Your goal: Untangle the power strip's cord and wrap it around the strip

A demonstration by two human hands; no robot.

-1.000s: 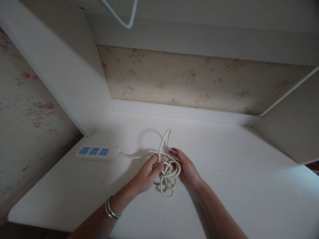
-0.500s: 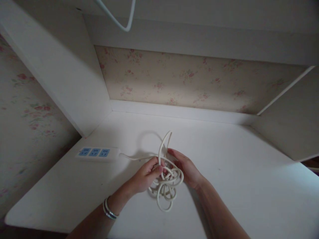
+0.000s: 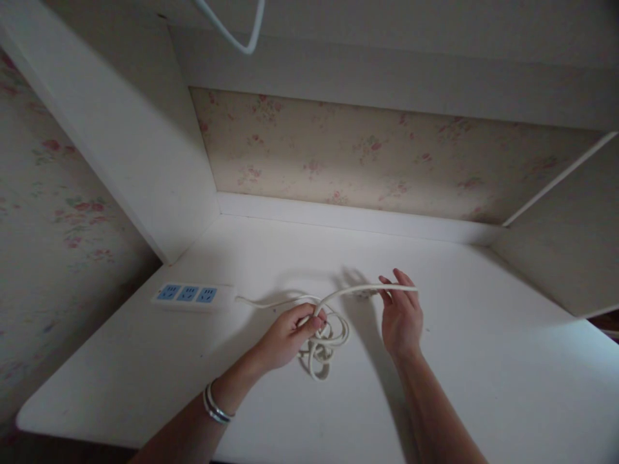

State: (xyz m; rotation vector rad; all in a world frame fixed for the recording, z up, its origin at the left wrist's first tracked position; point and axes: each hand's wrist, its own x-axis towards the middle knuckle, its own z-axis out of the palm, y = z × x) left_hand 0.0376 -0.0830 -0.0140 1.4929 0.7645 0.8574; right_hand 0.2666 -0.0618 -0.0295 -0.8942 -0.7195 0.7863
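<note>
The left hand's (image 3: 289, 336) grip pinches the cord (image 3: 355, 288) over the surface (image 3: 271, 412), right of the power strip (image 3: 193, 295); best ease loops free gently (whether the right hand's (image 3: 403, 320) grip closes, I cannot tell).

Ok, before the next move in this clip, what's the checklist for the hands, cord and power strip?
1. Left hand gripping the cord: ok.
2. Right hand at the cord: ok, the cord crosses its fingers.
3. Right hand's grip firm: cannot tell.
4. No overlapping loops in the cord: not ok, several cross beside the left hand.
5. Power strip lying on the table: ok.
6. Blue sockets unplugged: ok, all three.
</note>
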